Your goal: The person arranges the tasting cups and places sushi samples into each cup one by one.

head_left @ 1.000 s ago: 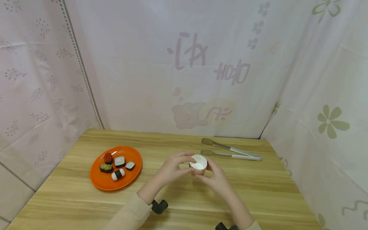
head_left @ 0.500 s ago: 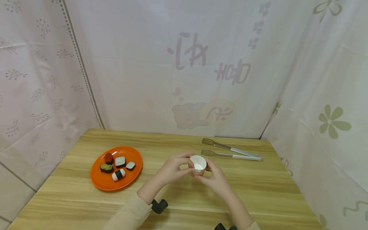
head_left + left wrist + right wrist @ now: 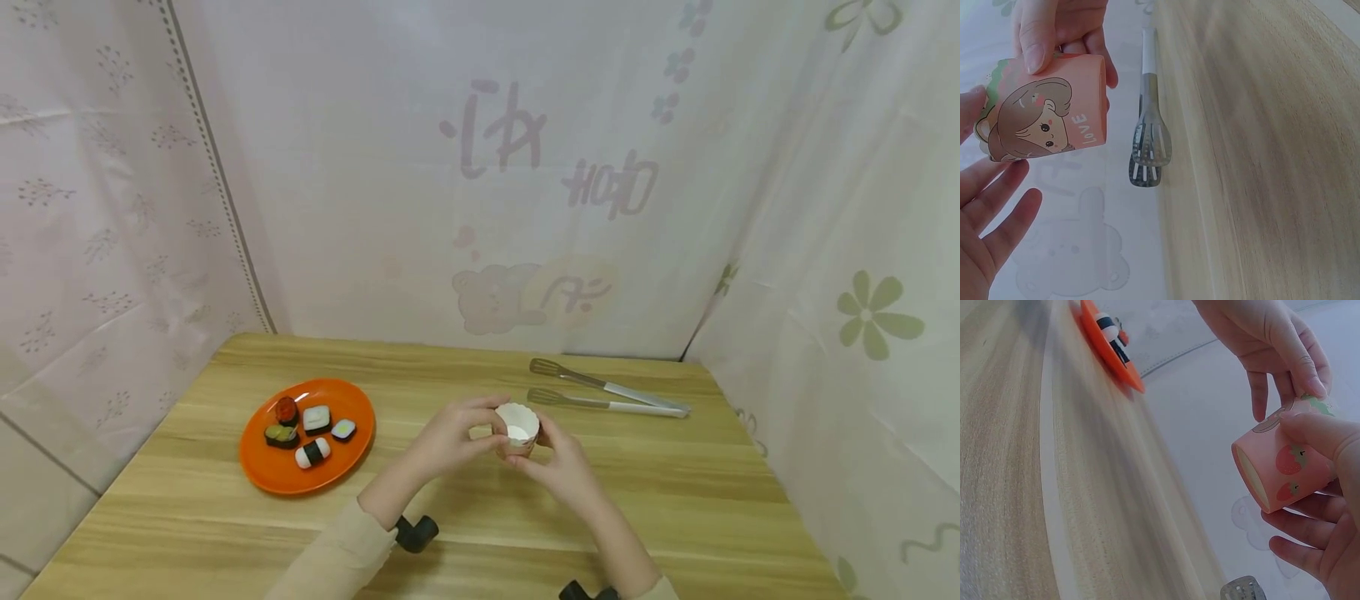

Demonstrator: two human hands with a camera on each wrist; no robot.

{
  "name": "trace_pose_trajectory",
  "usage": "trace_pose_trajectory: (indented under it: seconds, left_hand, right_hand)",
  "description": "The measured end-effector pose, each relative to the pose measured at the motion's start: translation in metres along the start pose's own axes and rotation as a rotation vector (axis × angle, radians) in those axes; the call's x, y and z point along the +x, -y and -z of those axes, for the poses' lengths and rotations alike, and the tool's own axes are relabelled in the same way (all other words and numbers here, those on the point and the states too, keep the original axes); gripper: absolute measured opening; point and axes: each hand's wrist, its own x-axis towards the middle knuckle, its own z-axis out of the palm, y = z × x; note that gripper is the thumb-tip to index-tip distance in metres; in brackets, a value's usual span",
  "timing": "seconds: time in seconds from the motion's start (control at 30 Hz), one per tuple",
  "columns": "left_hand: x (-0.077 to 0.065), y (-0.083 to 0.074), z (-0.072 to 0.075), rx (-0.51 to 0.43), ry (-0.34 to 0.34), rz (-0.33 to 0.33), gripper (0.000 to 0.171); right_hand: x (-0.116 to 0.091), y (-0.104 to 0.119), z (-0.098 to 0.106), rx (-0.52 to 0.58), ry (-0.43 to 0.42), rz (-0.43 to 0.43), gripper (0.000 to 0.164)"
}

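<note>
Both hands hold a pink paper baking cup (image 3: 520, 422) above the middle of the table, its white scalloped opening facing up. The left hand (image 3: 457, 437) pinches the rim from the left, thumb outside. From the other side the right hand (image 3: 561, 468) grips the wall with thumb and fingers. In the left wrist view the cup (image 3: 1054, 119) shows a cartoon girl and the word LOVE. Strawberries are printed on the cup (image 3: 1291, 456) in the right wrist view, where its flat base also shows.
An orange plate (image 3: 270, 475) with several sushi pieces (image 3: 312, 452) stands on the wooden table (image 3: 675, 500) at the left. Metal tongs (image 3: 611, 406) lie spread apart at the back right. Patterned curtains (image 3: 360, 208) hang behind and at both sides.
The left fingers inside the cup's opening have drawn back toward the rim. Both hands keep holding the cup in nearly the same place. The head view has shifted slightly.
</note>
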Motion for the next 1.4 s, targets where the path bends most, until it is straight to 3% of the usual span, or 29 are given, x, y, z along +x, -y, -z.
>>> trace_pose_trajectory:
  seconds: [0.93,1.1,1.4]
  left_hand:
    - [0.0044,-0.0039,0.0048,-0.010,-0.025,-0.023,0.005]
    - [0.0065,-0.0027,0.0040,-0.030,-0.052,-0.053,0.005]
    - [0.0065,-0.0018,0.0078,-0.041,-0.130,-0.047,0.007]
  right_hand:
    - [-0.0017,-0.0027,-0.0018,-0.017,0.009,-0.004,0.076]
    - [-0.0026,-0.0036,-0.0017,-0.027,0.003,-0.015,0.076]
    - [-0.0040,-0.0072,-0.0030,-0.026,0.000,-0.004,0.075]
